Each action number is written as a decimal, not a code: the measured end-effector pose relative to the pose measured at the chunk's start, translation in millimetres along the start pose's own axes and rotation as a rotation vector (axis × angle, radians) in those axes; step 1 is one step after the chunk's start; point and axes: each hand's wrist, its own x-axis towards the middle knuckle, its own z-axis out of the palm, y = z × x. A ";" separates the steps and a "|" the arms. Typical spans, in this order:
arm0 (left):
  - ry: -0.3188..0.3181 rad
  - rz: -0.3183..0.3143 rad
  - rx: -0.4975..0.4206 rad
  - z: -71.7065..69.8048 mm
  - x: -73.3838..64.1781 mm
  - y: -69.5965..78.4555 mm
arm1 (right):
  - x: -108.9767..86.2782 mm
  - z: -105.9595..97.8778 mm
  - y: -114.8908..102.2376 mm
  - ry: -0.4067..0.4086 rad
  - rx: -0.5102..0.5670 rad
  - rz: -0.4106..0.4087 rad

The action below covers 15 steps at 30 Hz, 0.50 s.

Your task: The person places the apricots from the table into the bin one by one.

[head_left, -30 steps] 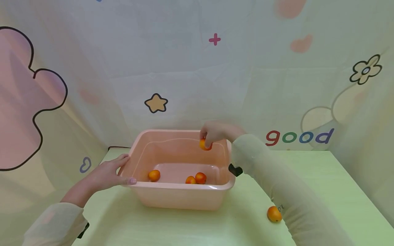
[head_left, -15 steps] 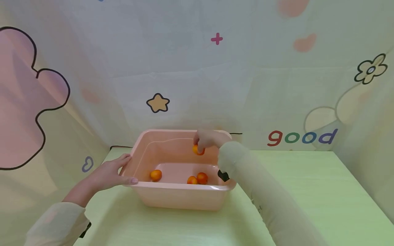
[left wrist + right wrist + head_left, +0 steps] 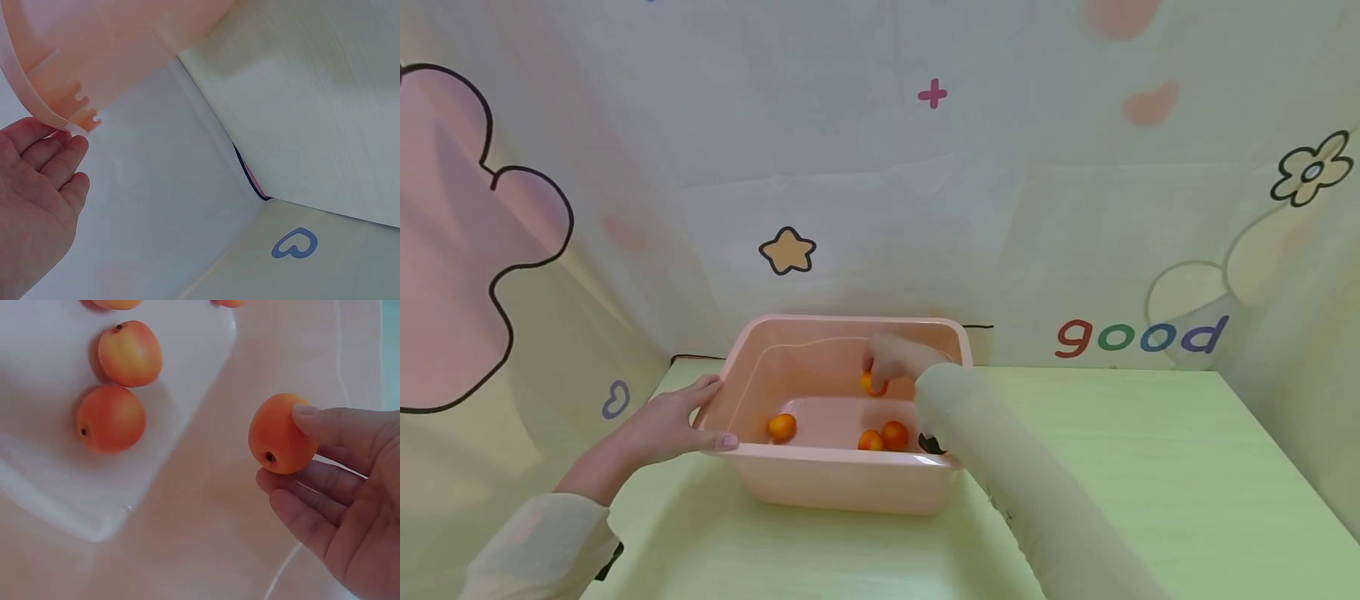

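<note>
A pink plastic basin stands on the table. My left hand grips its left rim, the thumb over the front corner; in the left wrist view its fingers curl under the rim. Inside the basin, my right hand holds an orange-red apricot between thumb and fingers, above the basin's floor. Several similar apricots lie on that floor: one at the left, two close together near the front. The right wrist view shows a dark stem spot on the held fruit.
The pale green table extends right of the basin and in front of it. A patterned cloth hangs close behind. The right sleeve passes over the basin's right front corner and covers part of the table.
My right hand has moved left and lower into the basin with the apricot. An apricot seen on the table a second ago is now out of sight. The left hand keeps its grip.
</note>
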 end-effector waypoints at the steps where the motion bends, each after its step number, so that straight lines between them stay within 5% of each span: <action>1: 0.000 -0.002 0.000 0.1 0.0 0.2 | 0.4 2.0 0.4 -0.005 0.032 0.017; 5: 0.000 -0.002 0.004 -0.5 -0.5 1.0 | 0.5 7.7 0.2 -0.010 0.130 0.084; 11: -0.002 0.000 0.008 -1.5 -0.7 1.3 | -4.1 10.6 -5.0 -0.007 0.114 0.069; 15: 0.007 0.013 0.013 -1.5 -0.7 0.9 | -18.4 11.1 -11.8 -0.008 0.262 0.175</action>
